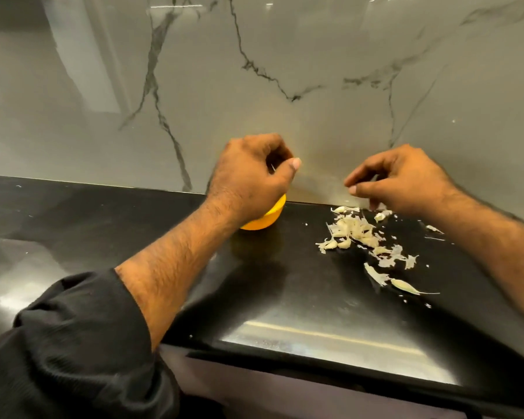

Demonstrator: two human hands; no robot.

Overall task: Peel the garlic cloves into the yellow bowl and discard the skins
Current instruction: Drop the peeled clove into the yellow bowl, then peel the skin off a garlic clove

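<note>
The yellow bowl [268, 217] stands on the black counter by the wall, mostly hidden under my left hand [248, 176]. That hand hovers over the bowl with fingers curled, and a thin pale sliver of garlic shows between thumb and fingers. A pile of garlic skins and cloves [356, 229] lies to the right of the bowl. My right hand [400, 181] hangs just above the far edge of the pile with loosely curled fingers pointing down and nothing plainly held. More skins [390, 258] trail toward the front, ending in a single unpeeled clove [404, 286].
The black counter [300, 297] runs from the grey marble wall [285, 71] to its front edge [315, 358] near me. Small skin flakes [433, 228] are scattered at the far right under my right forearm. My black sleeve [73, 343] covers the lower left.
</note>
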